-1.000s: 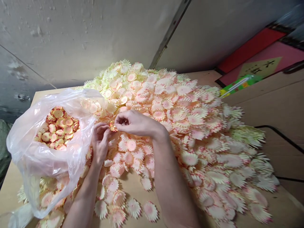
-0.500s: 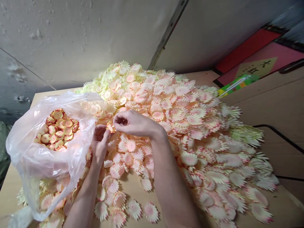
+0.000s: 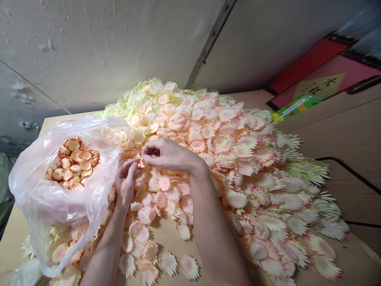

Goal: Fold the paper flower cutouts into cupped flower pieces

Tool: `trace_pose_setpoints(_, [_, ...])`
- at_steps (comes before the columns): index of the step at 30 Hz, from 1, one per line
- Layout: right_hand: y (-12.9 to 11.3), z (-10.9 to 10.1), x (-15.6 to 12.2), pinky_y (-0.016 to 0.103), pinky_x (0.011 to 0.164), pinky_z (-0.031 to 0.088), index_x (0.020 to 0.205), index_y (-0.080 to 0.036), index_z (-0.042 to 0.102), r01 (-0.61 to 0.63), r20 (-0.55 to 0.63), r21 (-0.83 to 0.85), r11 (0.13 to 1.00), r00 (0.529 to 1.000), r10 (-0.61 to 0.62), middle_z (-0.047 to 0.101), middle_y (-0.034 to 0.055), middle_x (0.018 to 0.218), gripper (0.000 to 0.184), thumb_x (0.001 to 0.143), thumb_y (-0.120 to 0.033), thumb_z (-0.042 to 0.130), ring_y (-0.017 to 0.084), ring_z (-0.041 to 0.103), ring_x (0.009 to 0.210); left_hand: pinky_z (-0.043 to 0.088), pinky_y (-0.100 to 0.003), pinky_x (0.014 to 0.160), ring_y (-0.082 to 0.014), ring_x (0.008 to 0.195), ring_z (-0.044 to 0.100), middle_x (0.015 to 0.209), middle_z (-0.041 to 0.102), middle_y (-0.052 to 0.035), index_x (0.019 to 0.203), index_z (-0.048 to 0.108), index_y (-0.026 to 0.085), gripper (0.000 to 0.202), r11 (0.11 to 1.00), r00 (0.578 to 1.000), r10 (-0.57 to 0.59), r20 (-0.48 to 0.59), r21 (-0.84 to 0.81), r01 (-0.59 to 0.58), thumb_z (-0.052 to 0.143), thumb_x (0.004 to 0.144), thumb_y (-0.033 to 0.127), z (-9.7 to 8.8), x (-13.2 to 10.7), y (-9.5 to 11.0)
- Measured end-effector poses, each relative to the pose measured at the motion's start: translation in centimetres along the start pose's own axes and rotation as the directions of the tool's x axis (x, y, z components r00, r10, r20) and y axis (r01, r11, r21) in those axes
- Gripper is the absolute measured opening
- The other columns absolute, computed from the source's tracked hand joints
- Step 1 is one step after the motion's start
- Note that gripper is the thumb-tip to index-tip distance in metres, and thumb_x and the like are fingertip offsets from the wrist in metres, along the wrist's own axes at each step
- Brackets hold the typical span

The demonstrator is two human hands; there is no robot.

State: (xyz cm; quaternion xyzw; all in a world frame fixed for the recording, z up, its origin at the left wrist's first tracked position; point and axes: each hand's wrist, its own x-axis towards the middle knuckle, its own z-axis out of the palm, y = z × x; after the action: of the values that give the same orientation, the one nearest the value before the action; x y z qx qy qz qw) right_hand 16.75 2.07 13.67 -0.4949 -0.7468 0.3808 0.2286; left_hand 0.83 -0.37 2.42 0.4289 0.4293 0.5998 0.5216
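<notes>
Between my two hands is a small petal piece (image 3: 141, 161), pale yellow-orange with a fringed edge. My left hand (image 3: 125, 180) pinches it from the left with thumb and fingers. From the right, my right hand (image 3: 162, 154) is closed with its fingertips at the same piece; exactly what those fingertips grip is too small to see. Beside my left hand stands a translucent plastic bag (image 3: 28, 194), its mouth open, holding many small yellow petal discs (image 3: 74, 159) with red edges. A large heap of pink and cream petal discs (image 3: 226, 115) spreads behind and around my hands.
A wooden table (image 3: 169, 238) carries everything, backed by a grey wall (image 3: 119, 51). Loose discs (image 3: 189, 267) lie near the front. At the right are a cardboard box (image 3: 336, 131), red boxes (image 3: 333, 71), a green packet (image 3: 300, 105) and a black bar (image 3: 351, 171).
The small petal piece has turned slightly between my fingertips, and my left fingers have shifted a little. My right hand stays almost in place.
</notes>
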Motion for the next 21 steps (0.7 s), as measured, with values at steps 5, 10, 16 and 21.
trace_pose_setpoints(5, [0.28,0.25,0.04,0.024,0.059,0.039,0.079,-0.012,0.067,-0.002,0.091,0.035,0.999,0.996,-0.001,0.065,0.003,0.072,0.015,0.085,-0.02,0.056,0.011,0.054,0.064,0.054,-0.018,0.067,-0.0093,0.074,0.062,0.083,0.066,0.0004,0.076,0.074,0.019,0.026,0.996,0.998,-0.038,-0.048,-0.084,0.034,0.083,0.069,0.043,0.17,0.13,-0.29])
trace_pose_setpoints(10, [0.06,0.2,0.0,0.025,0.06,0.039,0.082,-0.012,0.069,-0.007,0.134,0.019,1.0,0.991,0.004,0.067,0.0038,0.076,0.017,0.086,-0.021,0.055,0.011,0.055,0.066,0.053,-0.02,0.066,-0.0101,0.072,0.061,0.081,0.066,0.0001,0.076,0.072,0.018,0.03,0.998,0.999,-0.029,-0.028,-0.059,0.028,0.083,0.068,0.046,0.03,0.11,-0.34])
trace_pose_setpoints(16, [-0.14,0.01,-0.16,0.024,0.059,0.038,0.079,-0.013,0.069,-0.024,0.113,-0.008,1.0,0.993,0.025,0.067,0.0033,0.074,0.016,0.085,-0.019,0.055,0.011,0.054,0.064,0.053,-0.022,0.069,-0.0123,0.079,0.063,0.087,0.066,-0.002,0.076,0.074,0.019,0.025,0.999,0.998,0.044,0.037,-0.033,-0.043,0.081,0.073,0.043,0.15,0.04,0.22])
trace_pose_setpoints(21, [0.37,0.18,0.08,0.024,0.057,0.035,0.068,-0.014,0.063,-0.022,0.01,-0.063,0.998,1.0,0.023,0.056,-0.0005,0.064,0.013,0.078,-0.017,0.055,0.009,0.047,0.059,0.051,-0.021,0.067,-0.0126,0.079,0.061,0.089,0.065,-0.0032,0.079,0.072,0.018,0.024,0.993,0.995,0.071,0.065,0.085,-0.077,0.074,0.081,0.042,0.1,0.02,0.36])
